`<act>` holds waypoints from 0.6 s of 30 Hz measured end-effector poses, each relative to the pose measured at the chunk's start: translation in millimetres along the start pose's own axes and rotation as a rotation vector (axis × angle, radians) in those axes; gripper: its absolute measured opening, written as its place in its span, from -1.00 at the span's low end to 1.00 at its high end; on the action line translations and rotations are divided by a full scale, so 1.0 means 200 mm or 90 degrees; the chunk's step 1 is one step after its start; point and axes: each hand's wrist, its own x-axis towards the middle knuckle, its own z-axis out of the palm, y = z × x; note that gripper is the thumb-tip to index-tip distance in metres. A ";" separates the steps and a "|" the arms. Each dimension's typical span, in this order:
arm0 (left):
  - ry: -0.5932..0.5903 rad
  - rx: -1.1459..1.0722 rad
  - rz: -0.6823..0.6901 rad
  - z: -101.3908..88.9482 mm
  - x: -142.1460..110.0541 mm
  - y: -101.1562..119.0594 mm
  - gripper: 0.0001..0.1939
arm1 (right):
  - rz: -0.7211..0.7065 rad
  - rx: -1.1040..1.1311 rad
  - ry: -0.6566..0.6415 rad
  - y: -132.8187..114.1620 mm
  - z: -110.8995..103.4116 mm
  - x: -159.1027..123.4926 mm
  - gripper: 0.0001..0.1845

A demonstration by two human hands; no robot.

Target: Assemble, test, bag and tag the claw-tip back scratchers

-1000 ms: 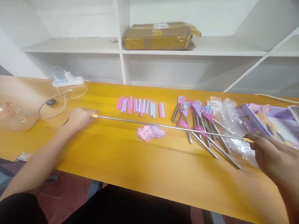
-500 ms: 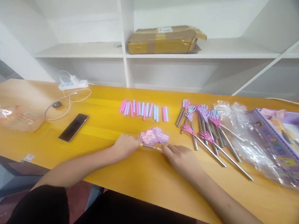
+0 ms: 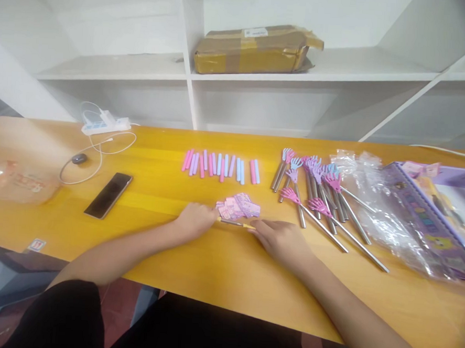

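Observation:
A short metal rod with a yellow tip lies between my two hands on the yellow table. My left hand grips its left end with curled fingers. My right hand pinches its right, yellow-tipped end. Just behind the rod lies a small heap of pink tags. Further back is a row of pink and blue sleeves. To the right lie several metal rods with pink and blue hand-shaped heads.
A black phone lies left of my hands, with a power strip, cable and an orange packet further left. Clear plastic bags and a purple box sit at the right. A brown parcel rests on the white shelf.
The rod was stretched out long between my widely spread hands; my hands have come together and the rod is now short. The phone, earlier hidden by my left arm, shows.

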 end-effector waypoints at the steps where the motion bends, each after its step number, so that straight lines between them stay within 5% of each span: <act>1: -0.001 -0.001 -0.002 0.00 0.00 0.00 -0.70 | 0.006 0.006 -0.008 0.00 0.00 0.00 -0.59; 18: 0.001 -0.008 -0.001 -0.02 0.01 -0.01 -0.68 | 0.053 0.033 -0.069 0.01 0.02 0.00 -0.61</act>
